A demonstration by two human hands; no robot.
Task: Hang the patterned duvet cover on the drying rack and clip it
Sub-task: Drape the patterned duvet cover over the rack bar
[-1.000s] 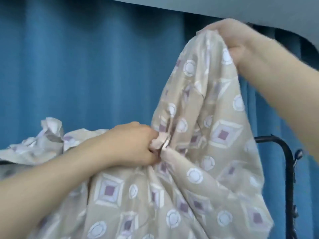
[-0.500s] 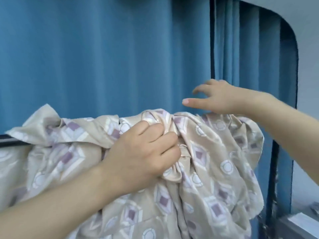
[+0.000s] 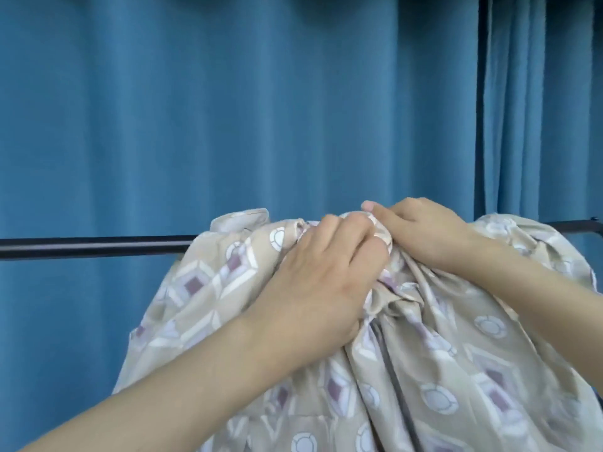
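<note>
The beige duvet cover, printed with purple diamonds and white circles, hangs bunched over the black top bar of the drying rack. My left hand grips a gathered fold of the cover at the bar, fingers curled into the cloth. My right hand lies right beside it, fingers curled over the same bunch on top of the bar. The bar's middle is hidden under the fabric, and its right end shows past the cloth. No clip is in sight.
A blue curtain hangs close behind the rack across the whole view. A dark vertical gap splits the curtain at the right. The bar's left stretch carries no cloth.
My right hand came down from above the cover and now holds the bunch beside my left hand. The cover sits gathered further right on the bar, baring the bar's left part.
</note>
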